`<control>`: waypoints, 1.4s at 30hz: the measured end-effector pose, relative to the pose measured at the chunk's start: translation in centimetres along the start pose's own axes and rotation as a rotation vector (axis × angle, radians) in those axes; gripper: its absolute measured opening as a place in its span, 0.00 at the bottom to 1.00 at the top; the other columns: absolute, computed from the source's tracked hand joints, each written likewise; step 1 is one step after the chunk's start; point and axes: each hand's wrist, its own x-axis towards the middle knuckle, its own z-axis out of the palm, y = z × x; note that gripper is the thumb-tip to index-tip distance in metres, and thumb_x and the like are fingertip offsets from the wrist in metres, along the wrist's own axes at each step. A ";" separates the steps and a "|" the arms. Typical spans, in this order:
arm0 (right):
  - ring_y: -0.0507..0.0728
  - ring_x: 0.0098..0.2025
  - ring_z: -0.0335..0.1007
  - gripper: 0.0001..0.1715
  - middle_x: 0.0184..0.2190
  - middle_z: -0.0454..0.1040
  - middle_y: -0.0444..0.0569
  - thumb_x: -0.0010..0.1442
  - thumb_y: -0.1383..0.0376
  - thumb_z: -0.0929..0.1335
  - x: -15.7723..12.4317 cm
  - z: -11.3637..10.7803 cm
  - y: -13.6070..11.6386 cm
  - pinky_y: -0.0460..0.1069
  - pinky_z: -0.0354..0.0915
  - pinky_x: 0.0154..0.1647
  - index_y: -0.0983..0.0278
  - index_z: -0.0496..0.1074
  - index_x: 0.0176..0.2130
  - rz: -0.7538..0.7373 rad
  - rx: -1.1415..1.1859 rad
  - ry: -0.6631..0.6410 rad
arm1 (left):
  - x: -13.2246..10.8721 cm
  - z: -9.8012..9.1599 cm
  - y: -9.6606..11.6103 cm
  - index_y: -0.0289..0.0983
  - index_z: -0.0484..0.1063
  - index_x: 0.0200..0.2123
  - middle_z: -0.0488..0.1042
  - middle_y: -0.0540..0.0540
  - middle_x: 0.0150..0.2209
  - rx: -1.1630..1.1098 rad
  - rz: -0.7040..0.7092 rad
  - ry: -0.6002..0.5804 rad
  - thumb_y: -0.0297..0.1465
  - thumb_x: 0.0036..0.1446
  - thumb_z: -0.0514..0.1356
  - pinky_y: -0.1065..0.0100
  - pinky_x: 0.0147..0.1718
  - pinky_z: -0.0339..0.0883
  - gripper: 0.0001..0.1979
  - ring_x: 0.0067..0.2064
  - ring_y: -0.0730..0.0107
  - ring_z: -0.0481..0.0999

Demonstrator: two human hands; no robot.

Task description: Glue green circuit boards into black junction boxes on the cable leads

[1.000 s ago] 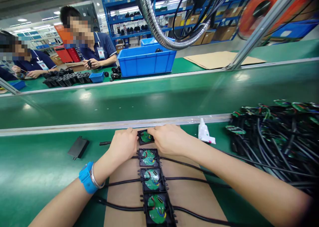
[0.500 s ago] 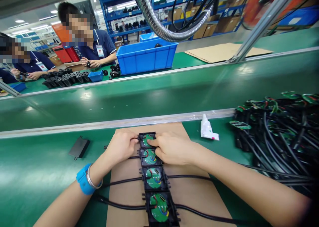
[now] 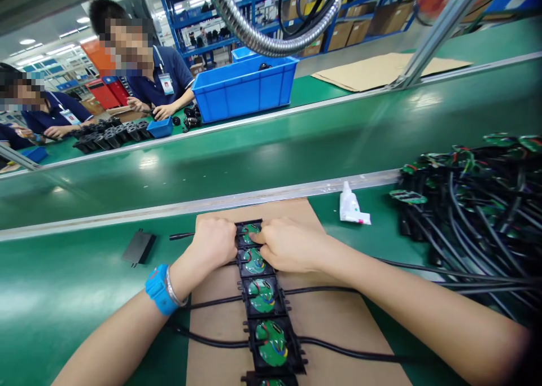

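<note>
Fingers of the left hand (image 3: 214, 242), mid-frame, curl against the left edge of the farthest square black plastic case (image 3: 249, 223); whether they pinch it cannot be told. The right hand (image 3: 292, 244) lays one fingertip on the round green circuit board (image 3: 247, 232) inside that case, its other fingers bent near the right edge, their grip likewise unclear. A column of matching cases (image 3: 295, 349), each with a green board, runs to the bottom of the frame on a brown cardboard sheet (image 3: 339, 329) over the green tabletop (image 3: 84, 284). At upper centre, a large blue plastic bin (image 3: 245, 92) holds a black item (image 3: 265, 66); left of it stands a small blue tray (image 3: 160, 128), contents unclear.
</note>
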 end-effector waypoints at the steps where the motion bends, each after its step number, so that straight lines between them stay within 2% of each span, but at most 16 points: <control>1: 0.65 0.38 0.73 0.24 0.36 0.76 0.61 0.57 0.67 0.59 -0.1 -0.1 -0.1 0.53 0.61 0.32 0.67 0.75 0.48 0.007 -0.001 0.001 | -0.1 -0.2 0.0 0.32 0.75 0.28 0.77 0.36 0.32 0.012 -0.005 0.003 0.27 0.52 0.57 0.58 0.36 0.70 0.07 0.38 0.50 0.78; 3: 0.65 0.38 0.73 0.23 0.36 0.76 0.62 0.56 0.67 0.59 -0.2 -0.2 -0.4 0.53 0.61 0.32 0.68 0.76 0.45 0.024 -0.004 0.006 | -0.7 -0.2 0.1 0.32 0.76 0.32 0.77 0.36 0.34 0.029 -0.023 0.025 0.27 0.56 0.55 0.59 0.36 0.71 0.09 0.38 0.51 0.78; 5: 0.65 0.37 0.74 0.22 0.35 0.76 0.62 0.56 0.67 0.59 -0.4 -0.3 -0.6 0.52 0.61 0.32 0.69 0.77 0.43 0.033 -0.003 0.020 | -1.6 0.1 0.2 0.33 0.74 0.43 0.77 0.38 0.41 0.034 -0.015 0.048 0.26 0.59 0.53 0.63 0.37 0.72 0.12 0.40 0.57 0.78; 7: 0.64 0.37 0.74 0.21 0.36 0.77 0.62 0.55 0.67 0.60 -0.6 -0.3 -0.7 0.52 0.61 0.32 0.69 0.77 0.42 0.039 0.002 0.034 | -2.4 0.9 0.5 0.34 0.67 0.54 0.75 0.39 0.48 0.036 0.023 0.057 0.22 0.59 0.52 0.66 0.41 0.72 0.20 0.45 0.62 0.77; 10: 0.64 0.38 0.73 0.21 0.36 0.77 0.62 0.55 0.67 0.60 -0.7 -0.4 -0.6 0.51 0.61 0.33 0.69 0.77 0.42 0.031 0.015 0.040 | -3.0 2.3 1.3 0.29 0.60 0.60 0.71 0.35 0.53 0.045 0.061 0.046 0.18 0.57 0.50 0.65 0.48 0.69 0.26 0.51 0.60 0.74; 13: 0.62 0.36 0.73 0.21 0.36 0.77 0.60 0.54 0.67 0.59 -0.6 -0.4 -0.2 0.50 0.60 0.32 0.67 0.76 0.42 0.015 0.059 0.035 | -2.7 3.0 2.2 0.24 0.60 0.59 0.71 0.29 0.50 0.044 0.051 0.042 0.17 0.57 0.49 0.60 0.45 0.71 0.25 0.48 0.55 0.75; 16: 0.61 0.37 0.72 0.23 0.37 0.77 0.57 0.53 0.68 0.59 -0.6 -0.4 0.7 0.49 0.59 0.32 0.66 0.74 0.46 -0.040 0.158 0.026 | -2.3 2.9 2.2 0.24 0.61 0.59 0.73 0.30 0.45 0.025 0.045 0.061 0.18 0.57 0.49 0.60 0.39 0.72 0.25 0.43 0.54 0.77; 19: 0.58 0.35 0.71 0.26 0.35 0.77 0.53 0.52 0.69 0.61 -0.9 -0.5 1.8 0.48 0.59 0.30 0.66 0.70 0.50 -0.098 0.232 0.002 | -2.5 2.4 1.3 0.28 0.65 0.56 0.75 0.35 0.44 -0.018 0.076 0.096 0.19 0.55 0.51 0.61 0.40 0.73 0.24 0.43 0.56 0.77; 22: 0.55 0.30 0.69 0.29 0.32 0.76 0.49 0.52 0.68 0.63 -1.7 -0.8 2.4 0.46 0.57 0.27 0.68 0.64 0.54 -0.073 0.311 0.020 | -2.8 2.0 0.4 0.35 0.67 0.55 0.75 0.40 0.48 -0.089 0.099 0.171 0.21 0.55 0.52 0.63 0.43 0.72 0.23 0.45 0.60 0.77; 24: 0.54 0.30 0.69 0.25 0.32 0.76 0.49 0.51 0.69 0.64 -2.2 -1.0 2.5 0.46 0.57 0.27 0.69 0.65 0.50 -0.024 0.307 0.067 | -2.8 2.1 0.1 0.36 0.67 0.54 0.72 0.40 0.52 -0.139 0.119 0.239 0.23 0.59 0.50 0.63 0.49 0.68 0.21 0.50 0.61 0.74; 26: 0.54 0.30 0.68 0.16 0.31 0.75 0.49 0.51 0.70 0.64 -2.6 -1.1 2.2 0.45 0.57 0.27 0.68 0.68 0.42 0.016 0.259 0.099 | -2.5 2.3 0.1 0.37 0.69 0.51 0.71 0.43 0.54 -0.189 0.198 0.274 0.25 0.61 0.50 0.64 0.54 0.64 0.17 0.53 0.64 0.71; 29: 0.54 0.29 0.67 0.05 0.27 0.73 0.48 0.52 0.71 0.63 -2.6 -0.6 1.6 0.46 0.54 0.28 0.66 0.68 0.31 0.039 0.191 0.108 | -1.9 2.9 0.3 0.38 0.72 0.45 0.73 0.47 0.51 -0.249 0.348 0.268 0.26 0.60 0.53 0.64 0.53 0.63 0.12 0.52 0.65 0.71; 31: 0.56 0.31 0.68 0.06 0.29 0.73 0.51 0.54 0.72 0.62 -2.3 0.1 1.1 0.48 0.54 0.30 0.66 0.68 0.32 0.063 0.140 0.129 | -1.6 3.4 0.3 0.37 0.72 0.44 0.75 0.45 0.49 -0.272 0.382 0.271 0.25 0.60 0.52 0.61 0.51 0.63 0.12 0.50 0.63 0.72; 35: 0.57 0.36 0.69 0.11 0.37 0.73 0.58 0.63 0.71 0.57 -1.2 1.9 0.6 0.49 0.54 0.34 0.70 0.67 0.40 0.160 0.070 0.210 | -1.4 4.2 0.3 0.35 0.72 0.43 0.76 0.42 0.47 -0.302 0.379 0.285 0.23 0.60 0.51 0.59 0.49 0.61 0.13 0.48 0.60 0.73; 38: 0.55 0.33 0.68 0.16 0.33 0.73 0.55 0.67 0.69 0.53 -0.3 2.7 0.8 0.47 0.54 0.32 0.69 0.66 0.38 0.231 0.065 0.244 | -1.5 4.3 0.4 0.35 0.73 0.41 0.77 0.42 0.43 -0.313 0.370 0.287 0.22 0.58 0.51 0.58 0.47 0.60 0.13 0.46 0.60 0.74; 42: 0.53 0.30 0.67 0.15 0.28 0.73 0.50 0.67 0.68 0.54 -0.1 3.0 1.6 0.47 0.52 0.29 0.66 0.65 0.33 0.237 0.059 0.238 | -1.5 4.2 0.6 0.36 0.72 0.41 0.77 0.42 0.40 -0.315 0.351 0.293 0.21 0.58 0.51 0.58 0.46 0.58 0.13 0.43 0.61 0.75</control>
